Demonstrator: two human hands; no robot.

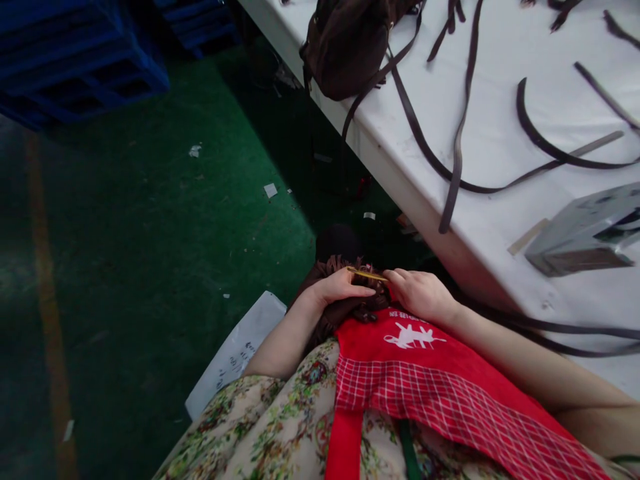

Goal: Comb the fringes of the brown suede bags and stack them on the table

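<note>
Low in front of my apron, a dark brown fringed piece [325,313], seemingly soft like a bag, lies in my lap. My left hand [340,287] holds it at its fringed upper edge, thumb stretched along the near side. From the left, my right hand [423,293] meets it with bent fingers closed on the end of a thin yellow strip-like tool [370,274]. That tool spans the gap between both hands, and its exact kind is unclear. Small dark tassels or knots show below it. The left fingertips are partly hidden.
The white table [400,167] runs along my right, bearing a brown bag [350,50], several dark straps [457,167] and a grey box [585,233]. A sheet with handwriting [240,353] is at my left. Blue pallets [80,67] stand on the green floor [175,200], with paper scraps.
</note>
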